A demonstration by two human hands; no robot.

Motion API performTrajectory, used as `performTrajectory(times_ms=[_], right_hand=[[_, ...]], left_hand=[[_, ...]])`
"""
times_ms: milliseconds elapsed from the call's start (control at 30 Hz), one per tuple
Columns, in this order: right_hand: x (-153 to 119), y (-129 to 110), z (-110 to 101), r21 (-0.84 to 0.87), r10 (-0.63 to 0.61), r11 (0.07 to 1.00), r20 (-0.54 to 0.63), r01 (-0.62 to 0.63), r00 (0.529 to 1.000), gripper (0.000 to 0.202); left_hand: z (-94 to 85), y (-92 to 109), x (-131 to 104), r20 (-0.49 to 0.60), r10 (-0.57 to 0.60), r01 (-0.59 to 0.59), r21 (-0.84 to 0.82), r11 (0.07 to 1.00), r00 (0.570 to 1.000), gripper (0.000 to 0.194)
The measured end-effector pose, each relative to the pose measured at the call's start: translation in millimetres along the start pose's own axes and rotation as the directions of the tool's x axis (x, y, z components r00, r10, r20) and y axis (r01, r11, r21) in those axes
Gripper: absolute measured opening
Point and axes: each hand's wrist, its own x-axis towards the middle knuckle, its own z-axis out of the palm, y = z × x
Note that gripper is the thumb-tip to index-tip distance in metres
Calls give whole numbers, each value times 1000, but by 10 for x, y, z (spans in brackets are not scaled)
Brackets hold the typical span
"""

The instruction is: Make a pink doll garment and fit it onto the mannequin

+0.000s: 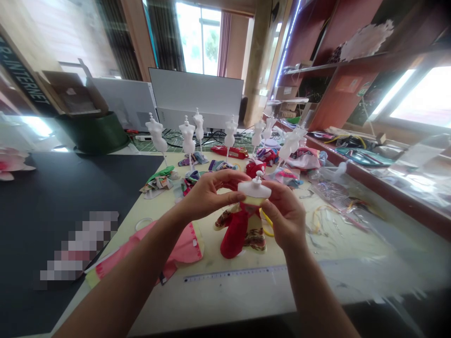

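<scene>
A small white dress-form mannequin (254, 189) stands upright between my hands, its shoulders and neck knob showing. A red doll dress (233, 232) with patterned brown-and-cream panels and a pale yellow top edge is around its body, below the shoulders. My left hand (214, 191) is closed, thumb and fingers pinching the dress's top at the left side. My right hand (287, 213) is closed on the right side of the same edge, its thumb in front. My fingers hide part of the bodice. The mannequin's lower body is covered by the dress.
Several bare white mannequins (188, 136) stand behind, among small folded doll clothes (160, 180). Pink fabric (183, 246) lies at left, partly under my left forearm. A clear ruler (239, 273) lies near the front. Plastic bags (338, 192) are at right; monitors (197, 94) stand behind.
</scene>
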Motion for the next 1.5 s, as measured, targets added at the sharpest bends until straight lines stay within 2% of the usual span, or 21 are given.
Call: performTrajectory(times_ms=[133,400,633,867,1033,1300,1500], right_hand=[[-4,3,12,48,20,999,-7,-20,1000,39],[-28,0,26,72,23,997,27,-24,999,37],[-43,-8,15,4,-1,1000,4,1,1000,36],[-13,-44,16,-105,-42,994,-30,38,999,26],[-12,-40,12,-120,-38,992,-45,32,998,27],[-39,-34,12,-117,-25,993,-46,20,999,32],[-75,-38,11,-70,-21,997,-82,16,996,35]], left_hand=[[20,21,11,-14,2,-1,26,1000,1000,22],[8,39,-40,-53,-26,27,28,999,998,24],[8,40,-69,-43,18,-17,19,1000,999,34],[24,54,-29,-63,8,-2,92,996,998,26],[27,41,-29,-70,-24,28,66,997,997,27],[16,34,-91,-130,-88,90,13,996,988,33],[-57,44,-213,-247,-105,110,4,994,963,31]])
